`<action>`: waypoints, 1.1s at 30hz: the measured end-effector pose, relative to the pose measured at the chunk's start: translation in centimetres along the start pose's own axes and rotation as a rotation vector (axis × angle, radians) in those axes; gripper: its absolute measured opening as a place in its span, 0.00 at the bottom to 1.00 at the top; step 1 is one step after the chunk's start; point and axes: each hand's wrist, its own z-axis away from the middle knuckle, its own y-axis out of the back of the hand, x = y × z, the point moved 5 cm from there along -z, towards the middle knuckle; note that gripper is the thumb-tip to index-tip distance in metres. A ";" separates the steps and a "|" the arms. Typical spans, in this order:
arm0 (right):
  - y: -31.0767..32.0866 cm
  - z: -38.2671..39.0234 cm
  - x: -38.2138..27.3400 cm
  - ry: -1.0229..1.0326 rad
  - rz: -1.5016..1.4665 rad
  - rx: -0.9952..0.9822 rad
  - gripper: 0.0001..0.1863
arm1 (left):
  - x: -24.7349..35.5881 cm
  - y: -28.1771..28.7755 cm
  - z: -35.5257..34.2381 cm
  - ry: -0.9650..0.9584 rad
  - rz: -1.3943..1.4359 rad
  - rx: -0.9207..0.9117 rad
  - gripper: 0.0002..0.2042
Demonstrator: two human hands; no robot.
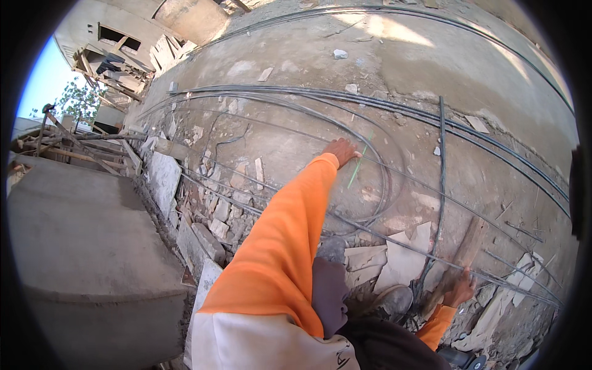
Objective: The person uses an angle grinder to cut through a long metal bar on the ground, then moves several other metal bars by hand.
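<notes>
My left hand [341, 150], at the end of an outstretched orange sleeve [280, 228], is closed over a thin steel rod [425, 186] that runs across the ground. Beside its fingers lies a narrow green strip [360, 161]. Lower and to the right, my right hand [460, 288] has its fingers curled at another steel rod [394, 242]; its palm side is hidden. Looped dark rods [385, 166] curve round the ground close to my left hand. An upright-running bundle of rods [441, 154] crosses the others between my hands and the right side.
Long bundled rods [370, 100] stretch across the far ground. A wooden plank [472, 240] and broken sheet pieces [404, 256] lie near my shoe [393, 300]. Rubble [221, 213] borders a concrete block [92, 246] at left. Timber [80, 145] is piled behind it.
</notes>
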 end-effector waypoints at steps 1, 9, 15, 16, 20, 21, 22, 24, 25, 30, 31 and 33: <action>0.4 -0.3 -0.4 0.008 0.025 0.001 0.41 | 0.6 0.8 0.5 -0.040 -0.017 0.032 0.29; 1.4 -1.4 0.3 0.054 0.032 0.026 0.40 | 2.9 -0.8 8.0 -0.101 -0.028 0.007 0.30; 1.9 -2.4 0.7 0.074 0.004 -0.050 0.31 | 3.3 -4.2 12.6 -0.084 0.009 0.057 0.30; 1.7 -2.2 0.9 0.080 -0.006 -0.021 0.29 | 3.4 -4.3 13.3 -0.084 0.017 0.086 0.30; 0.9 -0.9 0.1 0.067 -0.079 0.001 0.24 | 4.0 -5.7 15.4 -0.093 0.027 0.152 0.26; 0.6 -0.7 -0.1 0.071 -0.105 -0.003 0.24 | 3.9 -6.1 15.7 -0.092 0.029 0.155 0.25; 0.8 -0.7 0.1 0.050 -0.137 0.011 0.25 | 4.2 -6.2 15.9 -0.106 0.050 0.160 0.25; 1.1 -0.6 0.1 0.055 -0.071 0.040 0.27 | 4.5 -6.5 16.4 -0.125 0.095 0.167 0.24; 0.9 -0.3 0.1 0.053 -0.043 0.047 0.29 | 4.1 -6.8 16.6 -0.122 0.093 0.175 0.24; -1.1 1.6 -0.1 0.040 -0.061 0.084 0.35 | 1.8 -6.2 15.2 -0.096 0.001 0.201 0.25; -0.8 1.4 -0.6 0.036 -0.061 0.112 0.37 | 2.3 -5.7 14.3 -0.099 -0.027 0.220 0.26; -0.7 1.4 -1.5 -0.020 -0.152 0.055 0.39 | 3.7 -4.2 12.2 -0.147 -0.067 0.262 0.28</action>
